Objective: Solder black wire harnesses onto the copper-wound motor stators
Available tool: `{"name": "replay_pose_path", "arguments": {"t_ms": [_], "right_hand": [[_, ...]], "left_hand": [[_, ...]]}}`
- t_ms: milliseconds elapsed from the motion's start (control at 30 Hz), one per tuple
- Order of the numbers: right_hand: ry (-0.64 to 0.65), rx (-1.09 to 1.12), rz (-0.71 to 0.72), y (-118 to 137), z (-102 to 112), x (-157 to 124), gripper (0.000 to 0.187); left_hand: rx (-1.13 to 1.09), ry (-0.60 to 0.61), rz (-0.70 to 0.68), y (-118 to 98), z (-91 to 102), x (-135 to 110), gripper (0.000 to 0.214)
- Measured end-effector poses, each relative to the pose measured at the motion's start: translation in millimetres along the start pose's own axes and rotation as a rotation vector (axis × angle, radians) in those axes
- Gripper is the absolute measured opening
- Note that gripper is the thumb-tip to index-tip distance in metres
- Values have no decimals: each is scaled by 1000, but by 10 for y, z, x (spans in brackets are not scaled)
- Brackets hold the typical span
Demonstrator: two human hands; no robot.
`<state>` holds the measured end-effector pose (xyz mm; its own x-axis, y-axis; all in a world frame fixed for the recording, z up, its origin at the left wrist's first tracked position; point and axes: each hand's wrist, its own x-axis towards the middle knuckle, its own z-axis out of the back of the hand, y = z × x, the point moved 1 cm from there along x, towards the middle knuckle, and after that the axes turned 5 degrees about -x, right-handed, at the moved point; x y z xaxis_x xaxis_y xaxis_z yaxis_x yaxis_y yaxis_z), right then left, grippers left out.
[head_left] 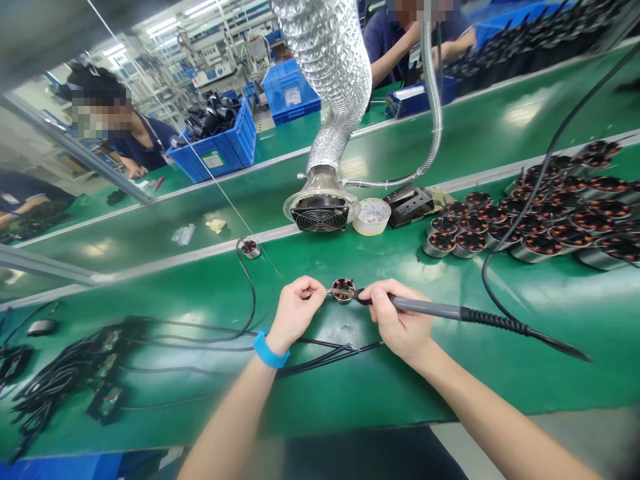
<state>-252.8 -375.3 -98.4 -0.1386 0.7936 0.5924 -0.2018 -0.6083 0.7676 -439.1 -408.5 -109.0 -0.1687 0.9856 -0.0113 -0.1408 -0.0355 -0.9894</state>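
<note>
My left hand, with a blue band on its wrist, has its fingers pinched on a thin wire at the left side of a small round motor stator with copper windings, which sits on the green bench. My right hand grips a grey soldering iron like a pen, its tip touching the stator. A black cable runs from the iron's handle up to the right. Thin black wires lie under both wrists.
A fume duct with a fan grille stands behind the stator, beside a white tub and an iron stand. Several stators crowd the right. Bundled black cables with boards lie left. People sit at the far benches near blue bins.
</note>
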Motion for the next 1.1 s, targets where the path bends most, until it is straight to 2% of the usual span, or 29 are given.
{"name": "replay_pose_path", "arguments": {"t_ms": [267, 633, 1100], "right_hand": [[31, 44, -64, -15, -18, -6, 24], [-97, 86, -122, -56, -7, -14, 27], [-93, 45, -132, -55, -2, -15, 26]], "left_hand": [[4, -1, -16, 15, 1, 4, 13], [18, -6, -14, -10, -3, -4, 13], [27, -8, -14, -21, -8, -8, 14]]}}
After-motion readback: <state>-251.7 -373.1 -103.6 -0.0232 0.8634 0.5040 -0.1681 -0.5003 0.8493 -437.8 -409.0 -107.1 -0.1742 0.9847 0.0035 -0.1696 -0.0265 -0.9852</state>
